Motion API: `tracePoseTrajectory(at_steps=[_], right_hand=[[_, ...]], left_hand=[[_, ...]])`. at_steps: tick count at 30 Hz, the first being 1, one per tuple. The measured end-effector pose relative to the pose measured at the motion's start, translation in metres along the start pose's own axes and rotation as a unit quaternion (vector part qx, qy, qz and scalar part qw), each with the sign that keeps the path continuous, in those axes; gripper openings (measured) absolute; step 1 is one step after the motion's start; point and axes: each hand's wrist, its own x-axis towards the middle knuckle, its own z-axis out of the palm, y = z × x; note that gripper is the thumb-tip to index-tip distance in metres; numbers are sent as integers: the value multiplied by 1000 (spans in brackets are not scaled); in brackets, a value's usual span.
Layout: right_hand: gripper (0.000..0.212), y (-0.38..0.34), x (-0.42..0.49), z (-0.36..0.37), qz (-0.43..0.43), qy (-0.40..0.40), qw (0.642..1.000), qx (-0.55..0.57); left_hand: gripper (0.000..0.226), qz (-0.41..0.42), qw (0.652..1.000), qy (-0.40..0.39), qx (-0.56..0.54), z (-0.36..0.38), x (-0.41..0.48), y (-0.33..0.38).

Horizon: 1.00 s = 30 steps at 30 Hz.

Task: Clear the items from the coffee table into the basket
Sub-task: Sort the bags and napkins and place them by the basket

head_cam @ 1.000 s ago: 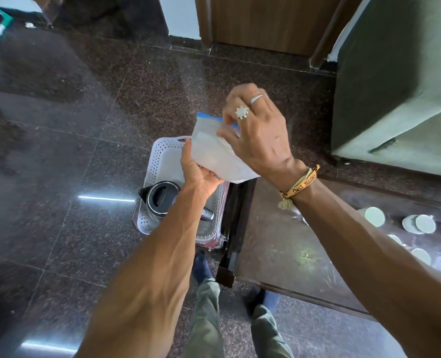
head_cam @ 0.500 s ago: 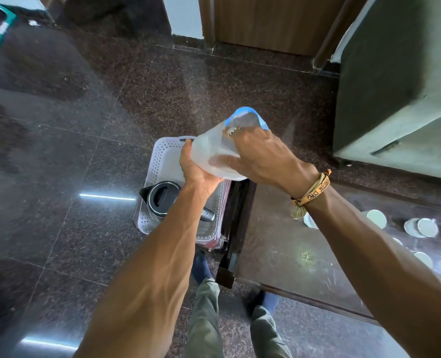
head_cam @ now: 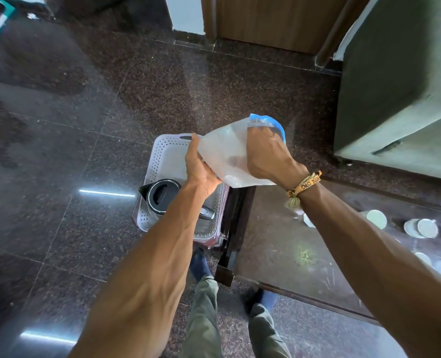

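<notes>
Both the left hand [head_cam: 201, 169] and right hand [head_cam: 265, 156] clutch a translucent blue-edged plastic pouch [head_cam: 227, 153] above the white perforated basket [head_cam: 162, 151], so lowering and releasing it looks next.

Crumpled translucent blue-rimmed bag [head_cam: 227, 156] gripped by left hand [head_cam: 201, 174] and right hand [head_cam: 265, 156]; below the grip, white perforated basket [head_cam: 166, 151] holding a kettle [head_cam: 162, 197].
</notes>
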Motion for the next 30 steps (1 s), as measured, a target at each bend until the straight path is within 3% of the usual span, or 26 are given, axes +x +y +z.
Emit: tracePoseTrajectory(at_steps=[3,7,9,12,14,16,20,22,24,27,30], right_hand=[[34,14,3,8,30,-62,997,26],[39,31,13,14,69,-76,987,123],[43,37,14,14,84,-73,974,197],[39,40,15,13,153,-44,927,340],[41,40,16,13,186,-93,941,266],[39,42,15,16,183,-115,943,253],[37,48,6,15,135,-68,904,401],[33,49,11,12,128,-69,916,373],[31,53,18,6,144,-52,935,318],[32,67,21,-9,165,-27,902,398],[32,74,22,-22,134,-55,895,421]], left_hand=[[78,-17,999,16,33,-3,2,-1],[71,-29,995,56,74,-7,3,2],[56,-36,993,66,90,-6,1,4],[30,-36,992,59,102,-8,2,6],[23,-22,996,42,78,-9,3,7],[18,-4,999,19,50,-10,5,8],[12,24,999,10,32,-19,6,13],[11,40,999,30,14,-24,5,18],[11,57,998,34,18,-30,5,24],[25,68,996,21,52,-37,0,34],[67,68,995,-2,75,-36,-5,42]])
